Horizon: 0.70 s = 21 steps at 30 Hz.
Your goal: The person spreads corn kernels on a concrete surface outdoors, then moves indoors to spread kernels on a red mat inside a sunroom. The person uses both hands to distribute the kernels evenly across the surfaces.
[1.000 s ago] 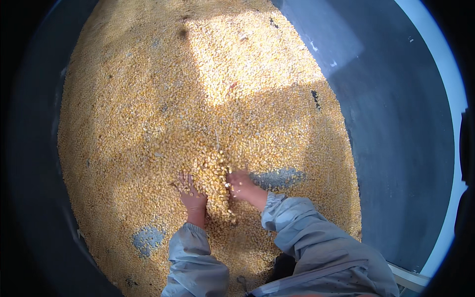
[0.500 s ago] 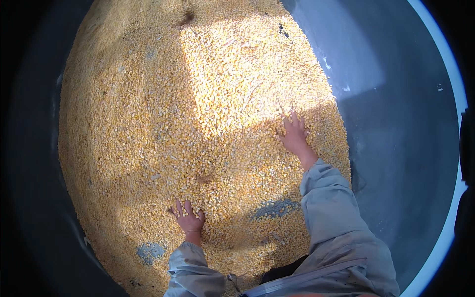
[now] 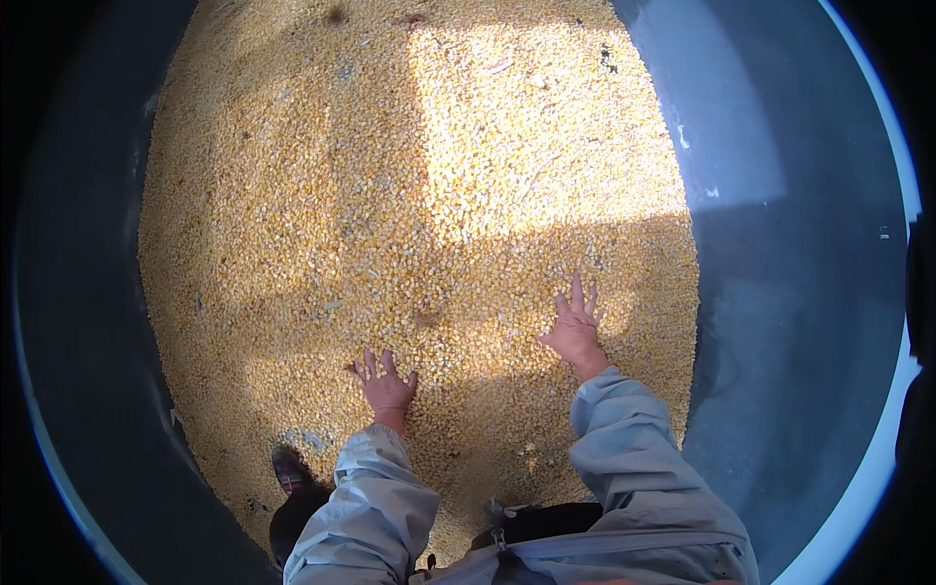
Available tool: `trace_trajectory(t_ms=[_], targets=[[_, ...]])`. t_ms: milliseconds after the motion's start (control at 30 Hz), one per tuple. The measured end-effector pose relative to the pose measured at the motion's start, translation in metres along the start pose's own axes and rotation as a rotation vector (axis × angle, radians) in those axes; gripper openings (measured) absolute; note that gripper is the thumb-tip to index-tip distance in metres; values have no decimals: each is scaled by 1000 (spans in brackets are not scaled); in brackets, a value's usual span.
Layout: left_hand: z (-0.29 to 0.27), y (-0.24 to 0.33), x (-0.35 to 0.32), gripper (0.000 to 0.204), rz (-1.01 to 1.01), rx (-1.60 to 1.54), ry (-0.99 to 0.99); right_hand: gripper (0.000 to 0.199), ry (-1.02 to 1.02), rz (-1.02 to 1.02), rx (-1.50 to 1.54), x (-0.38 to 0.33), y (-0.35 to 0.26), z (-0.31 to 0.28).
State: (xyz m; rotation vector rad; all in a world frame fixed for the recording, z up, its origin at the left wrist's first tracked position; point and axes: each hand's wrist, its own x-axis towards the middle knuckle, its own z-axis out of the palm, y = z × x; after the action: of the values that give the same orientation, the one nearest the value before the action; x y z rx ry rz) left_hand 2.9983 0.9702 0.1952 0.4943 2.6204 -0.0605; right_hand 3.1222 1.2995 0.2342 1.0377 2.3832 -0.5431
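A wide layer of yellow maize kernels (image 3: 409,214) is spread over a grey floor. My left hand (image 3: 385,380) lies flat on the kernels near me, fingers spread, holding nothing. My right hand (image 3: 575,327) rests palm down on the kernels further right and slightly ahead, fingers apart, also empty. Both arms wear light grey sleeves that enter from the lower edge.
Bare grey floor (image 3: 780,292) runs along the right of the kernel layer, with dark floor on the left. A sunlit patch (image 3: 536,127) falls across the far kernels. My dark shoe (image 3: 291,470) stands at the layer's near left edge.
Both hands were together in the kernels near me. They have spread apart; the right swung far out, then came back nearer, and the left has slid forward.
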Motion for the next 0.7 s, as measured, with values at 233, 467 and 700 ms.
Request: trace_trajectory(t_ms=[233, 467, 700], targets=[[-36, 13, 17, 70, 143, -62, -144, 82, 161, 145, 72, 0, 3, 18], [-86, -65, 90, 66, 743, 109, -288, 75, -3, 172, -34, -87, -131, 100], [-173, -336, 104, 67, 367, 256, 90, 99, -226, -205, -57, -168, -352, 139]])
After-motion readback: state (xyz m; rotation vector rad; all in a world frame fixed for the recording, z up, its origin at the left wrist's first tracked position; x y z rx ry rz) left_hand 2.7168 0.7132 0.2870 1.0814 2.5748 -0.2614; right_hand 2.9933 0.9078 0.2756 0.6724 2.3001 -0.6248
